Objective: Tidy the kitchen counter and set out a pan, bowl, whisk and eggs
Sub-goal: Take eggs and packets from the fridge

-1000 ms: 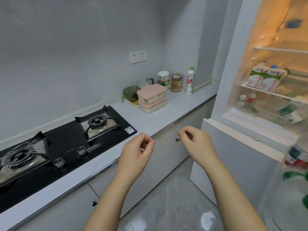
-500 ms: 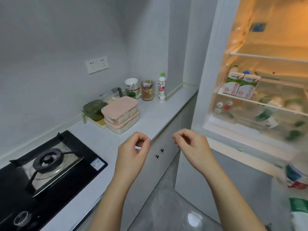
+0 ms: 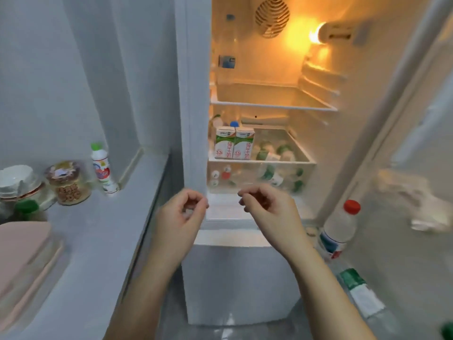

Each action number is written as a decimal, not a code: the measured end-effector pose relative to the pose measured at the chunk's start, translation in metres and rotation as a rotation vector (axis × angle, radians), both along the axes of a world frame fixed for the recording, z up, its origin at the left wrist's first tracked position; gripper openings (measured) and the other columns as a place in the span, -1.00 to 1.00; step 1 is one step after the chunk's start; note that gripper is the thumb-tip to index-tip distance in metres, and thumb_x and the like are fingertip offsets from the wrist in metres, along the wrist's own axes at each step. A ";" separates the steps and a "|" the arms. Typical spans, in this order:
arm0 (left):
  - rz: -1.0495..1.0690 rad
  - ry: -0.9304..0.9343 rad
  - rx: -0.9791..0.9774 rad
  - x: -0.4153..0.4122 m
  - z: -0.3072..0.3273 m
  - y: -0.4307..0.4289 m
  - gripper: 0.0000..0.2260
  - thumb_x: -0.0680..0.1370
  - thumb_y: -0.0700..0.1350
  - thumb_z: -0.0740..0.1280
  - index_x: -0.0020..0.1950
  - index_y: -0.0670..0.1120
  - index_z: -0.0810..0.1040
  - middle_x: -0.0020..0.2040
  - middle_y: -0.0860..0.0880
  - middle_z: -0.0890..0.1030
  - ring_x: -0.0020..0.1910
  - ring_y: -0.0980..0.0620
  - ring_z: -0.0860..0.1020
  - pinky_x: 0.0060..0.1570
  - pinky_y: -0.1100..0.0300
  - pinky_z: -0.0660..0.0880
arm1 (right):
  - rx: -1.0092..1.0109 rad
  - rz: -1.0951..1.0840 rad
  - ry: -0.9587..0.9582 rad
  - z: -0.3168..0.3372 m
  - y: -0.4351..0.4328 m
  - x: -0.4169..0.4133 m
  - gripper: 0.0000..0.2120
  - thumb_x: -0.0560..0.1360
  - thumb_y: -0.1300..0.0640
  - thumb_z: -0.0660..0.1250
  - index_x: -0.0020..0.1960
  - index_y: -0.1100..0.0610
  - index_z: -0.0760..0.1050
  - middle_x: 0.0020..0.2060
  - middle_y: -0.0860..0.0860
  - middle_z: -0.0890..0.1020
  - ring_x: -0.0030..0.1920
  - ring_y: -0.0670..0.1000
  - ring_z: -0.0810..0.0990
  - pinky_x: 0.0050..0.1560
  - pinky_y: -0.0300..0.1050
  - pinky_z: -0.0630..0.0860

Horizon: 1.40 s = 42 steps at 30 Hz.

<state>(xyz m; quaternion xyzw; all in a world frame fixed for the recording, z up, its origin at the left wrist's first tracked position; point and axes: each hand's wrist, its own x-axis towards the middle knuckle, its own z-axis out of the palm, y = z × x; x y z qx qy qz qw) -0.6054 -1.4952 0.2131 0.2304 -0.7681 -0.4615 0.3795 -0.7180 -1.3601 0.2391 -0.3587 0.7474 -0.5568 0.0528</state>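
I face an open fridge point(image 3: 269, 99) with its lamp lit. My left hand point(image 3: 180, 217) and my right hand point(image 3: 267, 207) hang side by side in front of its lower edge, both with fingers curled loosely and nothing in them. Two milk cartons point(image 3: 234, 146) stand on the middle shelf, with several bottles lying behind and below them. No pan, bowl, whisk or eggs show in this view. The grey counter point(image 3: 103, 236) runs along the left.
On the counter stand a green-capped white bottle point(image 3: 103, 168), a snack jar point(image 3: 67, 184), a white cup stack point(image 3: 17, 177) and pink lidded boxes point(image 3: 22, 256). The open fridge door point(image 3: 404, 168) on the right holds a red-capped bottle point(image 3: 339, 227) and other bottles.
My view has swung right from the stove and counter to the open fridge. Both hands have kept their curled pose in front of me.
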 end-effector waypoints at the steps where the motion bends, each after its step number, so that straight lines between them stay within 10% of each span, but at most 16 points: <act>1: -0.047 0.007 0.001 -0.016 0.000 0.002 -0.86 0.52 -0.20 0.34 -0.21 0.00 0.55 -0.24 0.10 0.62 -0.20 0.11 0.58 -0.25 0.25 0.51 | -0.019 -0.037 -0.013 0.003 0.007 -0.007 -0.78 0.50 0.23 0.31 -0.15 -0.07 0.60 -0.24 -0.17 0.66 -0.19 -0.11 0.62 -0.03 -0.12 0.57; 10: -0.437 0.140 -0.085 -0.158 0.023 0.042 -0.86 0.52 -0.19 0.36 -0.20 0.02 0.55 -0.23 0.09 0.60 -0.21 0.05 0.57 -0.16 0.08 0.56 | -0.160 -0.323 0.158 0.044 0.071 -0.063 -0.80 0.49 0.29 0.32 -0.13 0.03 0.62 -0.24 -0.12 0.67 -0.16 -0.13 0.62 -0.12 -0.34 0.48; 16: -0.691 0.228 -0.174 -0.224 0.041 0.076 -0.85 0.53 -0.23 0.36 -0.16 0.01 0.55 -0.19 0.12 0.58 -0.19 0.14 0.55 -0.23 0.42 0.43 | -0.095 -0.552 0.319 0.064 0.093 -0.069 -0.80 0.47 0.28 0.31 -0.13 -0.01 0.60 -0.22 -0.15 0.65 -0.13 -0.11 0.62 -0.11 -0.30 0.51; 27: -1.401 0.513 -0.349 -0.298 0.083 0.150 -0.87 0.50 -0.02 0.27 -0.14 -0.04 0.56 -0.21 0.13 0.57 -0.16 0.20 0.54 -0.13 0.28 0.49 | 0.158 -1.321 0.503 0.067 0.130 -0.064 -0.88 0.44 0.22 0.34 -0.13 0.05 0.62 -0.23 -0.14 0.65 -0.15 -0.15 0.61 -0.10 -0.36 0.48; 42: -1.904 0.501 -1.123 -0.258 0.113 0.262 -0.81 0.56 0.00 0.26 0.14 0.00 0.51 0.12 0.00 0.54 0.14 -0.03 0.49 0.07 0.06 0.47 | 0.910 -1.899 -0.105 0.067 0.208 0.028 -0.78 0.47 0.23 0.30 0.09 0.06 0.56 -0.05 -0.03 0.61 -0.06 -0.02 0.57 -0.18 -0.29 0.43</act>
